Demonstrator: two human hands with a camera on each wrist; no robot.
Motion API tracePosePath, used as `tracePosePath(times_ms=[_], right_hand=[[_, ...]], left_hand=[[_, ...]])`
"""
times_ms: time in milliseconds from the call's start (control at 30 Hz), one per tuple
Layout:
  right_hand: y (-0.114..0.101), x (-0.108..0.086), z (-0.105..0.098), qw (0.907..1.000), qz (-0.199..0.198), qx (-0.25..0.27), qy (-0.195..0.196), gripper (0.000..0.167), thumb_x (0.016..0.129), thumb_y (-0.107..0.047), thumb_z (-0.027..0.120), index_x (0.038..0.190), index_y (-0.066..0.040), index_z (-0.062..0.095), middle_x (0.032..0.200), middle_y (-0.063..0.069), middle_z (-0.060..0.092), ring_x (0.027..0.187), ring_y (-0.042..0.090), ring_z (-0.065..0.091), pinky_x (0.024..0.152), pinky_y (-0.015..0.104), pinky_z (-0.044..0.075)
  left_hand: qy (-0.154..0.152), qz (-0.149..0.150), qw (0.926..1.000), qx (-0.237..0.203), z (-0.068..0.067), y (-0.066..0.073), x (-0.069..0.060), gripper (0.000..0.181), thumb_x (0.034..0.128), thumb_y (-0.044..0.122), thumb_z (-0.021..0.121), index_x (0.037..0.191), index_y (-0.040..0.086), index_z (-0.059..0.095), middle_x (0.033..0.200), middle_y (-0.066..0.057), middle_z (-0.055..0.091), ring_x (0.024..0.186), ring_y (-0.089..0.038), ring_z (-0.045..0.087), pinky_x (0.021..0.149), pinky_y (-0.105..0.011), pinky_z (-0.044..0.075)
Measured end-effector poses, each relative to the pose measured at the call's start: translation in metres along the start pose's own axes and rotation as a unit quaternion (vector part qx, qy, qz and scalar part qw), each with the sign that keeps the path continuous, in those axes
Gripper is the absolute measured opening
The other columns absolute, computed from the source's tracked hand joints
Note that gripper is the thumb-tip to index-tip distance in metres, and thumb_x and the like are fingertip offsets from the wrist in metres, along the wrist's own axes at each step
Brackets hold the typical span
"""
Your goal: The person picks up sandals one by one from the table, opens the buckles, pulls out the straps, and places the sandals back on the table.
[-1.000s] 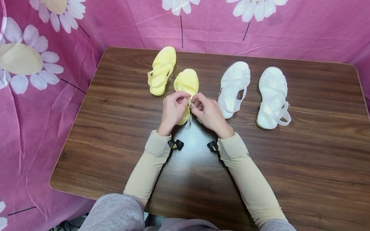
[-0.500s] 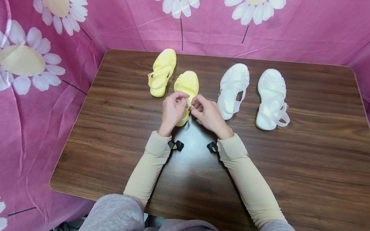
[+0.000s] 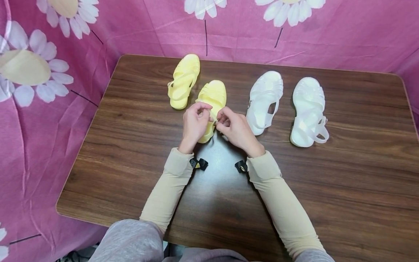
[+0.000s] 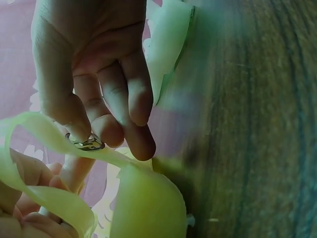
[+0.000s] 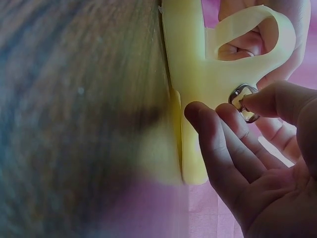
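Both hands work at the ankle strap of the nearer yellow jelly sandal (image 3: 213,95). My right hand (image 3: 236,127) pinches the small metal buckle (image 5: 242,103) at the thumb tip. Its other fingers are loosely bent beside the sandal's heel part in the right wrist view. From the left, my left hand (image 3: 195,122) holds the strap (image 5: 286,34), which bends in a wide loop beside the buckle. In the left wrist view the strap loop (image 4: 54,198) partly covers the left hand; its exact fingertip contact is hidden.
The second yellow sandal (image 3: 184,82) lies behind, to the left. Two white sandals stand to the right, a nearer one (image 3: 264,100) and a farther one (image 3: 308,109). All rest on a brown wooden table (image 3: 360,174). Pink floral cloth (image 3: 235,40) hangs behind it.
My left hand has shifted slightly left, away from the right hand. The strap that showed between the fingertips earlier is less visible now. My right hand stays at the buckle; the sandals barely differ.
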State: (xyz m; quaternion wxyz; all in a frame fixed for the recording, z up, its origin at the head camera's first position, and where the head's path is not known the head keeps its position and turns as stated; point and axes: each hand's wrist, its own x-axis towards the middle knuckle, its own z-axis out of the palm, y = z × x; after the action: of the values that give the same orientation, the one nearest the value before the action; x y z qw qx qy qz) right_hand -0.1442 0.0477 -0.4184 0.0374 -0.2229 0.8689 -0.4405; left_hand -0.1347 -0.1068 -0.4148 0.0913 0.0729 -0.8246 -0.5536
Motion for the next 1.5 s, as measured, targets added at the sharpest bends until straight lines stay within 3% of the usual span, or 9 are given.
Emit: tracePosePath(times_ms=[400, 600, 667, 867, 1067, 1200, 1333, 1500], right_hand=[[0.001, 0.000, -0.001, 1.0000, -0.003, -0.003, 0.003, 0.009, 0.086, -0.011, 0.062, 0.094, -0.010, 0.059, 0.082, 0.005, 0.070, 0.073, 0.016, 0.066, 0.071, 0.031, 0.054], [0.002, -0.001, -0.004, 0.9999, 0.013, 0.004, -0.001, 0.007, 0.086, -0.011, 0.062, 0.092, -0.009, 0.060, 0.082, 0.004, 0.068, 0.073, 0.016, 0.064, 0.071, 0.030, 0.052], [0.002, -0.001, -0.005, 0.9998, 0.019, 0.005, -0.004, 0.007, 0.085, -0.011, 0.062, 0.092, -0.009, 0.060, 0.082, 0.004, 0.068, 0.073, 0.016, 0.064, 0.071, 0.029, 0.051], [0.000, -0.002, -0.006, 0.9997, 0.024, 0.004, -0.010, 0.011, 0.086, -0.011, 0.059, 0.096, -0.008, 0.060, 0.084, 0.005, 0.069, 0.075, 0.016, 0.064, 0.073, 0.030, 0.051], [-0.002, -0.002, -0.007, 0.9994, 0.031, 0.004, -0.016, 0.013, 0.087, -0.011, 0.057, 0.099, -0.007, 0.061, 0.088, 0.006, 0.071, 0.077, 0.016, 0.066, 0.074, 0.031, 0.053], [-0.003, -0.001, -0.008, 0.9985, 0.048, -0.004, -0.025, 0.016, 0.089, -0.014, 0.056, 0.102, -0.007, 0.062, 0.090, 0.005, 0.071, 0.078, 0.016, 0.066, 0.076, 0.031, 0.052], [-0.005, -0.001, -0.009, 0.9963, 0.077, -0.011, -0.036, 0.016, 0.091, -0.020, 0.056, 0.100, -0.009, 0.064, 0.086, 0.003, 0.070, 0.072, 0.014, 0.064, 0.072, 0.030, 0.050], [-0.008, -0.001, -0.010, 0.9941, 0.091, -0.003, -0.059, 0.025, 0.097, -0.032, 0.054, 0.096, -0.010, 0.065, 0.079, 0.004, 0.071, 0.056, 0.012, 0.062, 0.060, 0.029, 0.050]], left_hand=[[0.005, -0.007, 0.9993, -0.037, -0.001, -0.001, 0.001, 0.021, 0.0890, -0.001, 0.048, 0.097, -0.002, 0.068, 0.080, -0.017, 0.066, 0.063, -0.022, 0.071, 0.054, -0.021, 0.052], [0.068, -0.024, 0.9936, -0.087, -0.009, 0.000, 0.004, 0.021, 0.0920, 0.001, 0.045, 0.099, -0.003, 0.064, 0.066, -0.012, 0.067, 0.060, -0.026, 0.068, 0.053, -0.023, 0.051], [0.076, -0.029, 0.9919, -0.097, -0.011, 0.001, 0.004, 0.021, 0.0919, 0.001, 0.045, 0.099, -0.002, 0.065, 0.064, -0.008, 0.065, 0.057, -0.023, 0.067, 0.054, -0.023, 0.051], [0.042, -0.038, 0.9914, -0.118, -0.013, 0.004, 0.004, 0.021, 0.0905, -0.001, 0.047, 0.102, 0.000, 0.065, 0.076, -0.002, 0.059, 0.055, -0.008, 0.063, 0.056, -0.022, 0.051], [0.042, -0.020, 0.9896, -0.136, -0.014, 0.005, 0.006, 0.015, 0.0893, -0.003, 0.053, 0.104, -0.004, 0.057, 0.080, -0.003, 0.059, 0.055, -0.011, 0.062, 0.057, -0.029, 0.054], [0.052, -0.013, 0.9902, -0.129, -0.016, 0.006, 0.006, 0.016, 0.0869, -0.003, 0.057, 0.103, -0.001, 0.054, 0.082, -0.009, 0.066, 0.059, -0.014, 0.062, 0.061, -0.029, 0.054], [0.061, -0.013, 0.9921, -0.109, -0.017, 0.007, 0.006, 0.023, 0.0838, -0.001, 0.060, 0.107, 0.001, 0.055, 0.083, -0.014, 0.070, 0.065, -0.007, 0.061, 0.064, -0.019, 0.049], [0.043, -0.012, 0.9969, -0.065, -0.018, 0.005, 0.006, 0.025, 0.0832, 0.003, 0.065, 0.108, 0.001, 0.060, 0.087, -0.015, 0.071, 0.069, -0.002, 0.058, 0.068, -0.017, 0.046]])
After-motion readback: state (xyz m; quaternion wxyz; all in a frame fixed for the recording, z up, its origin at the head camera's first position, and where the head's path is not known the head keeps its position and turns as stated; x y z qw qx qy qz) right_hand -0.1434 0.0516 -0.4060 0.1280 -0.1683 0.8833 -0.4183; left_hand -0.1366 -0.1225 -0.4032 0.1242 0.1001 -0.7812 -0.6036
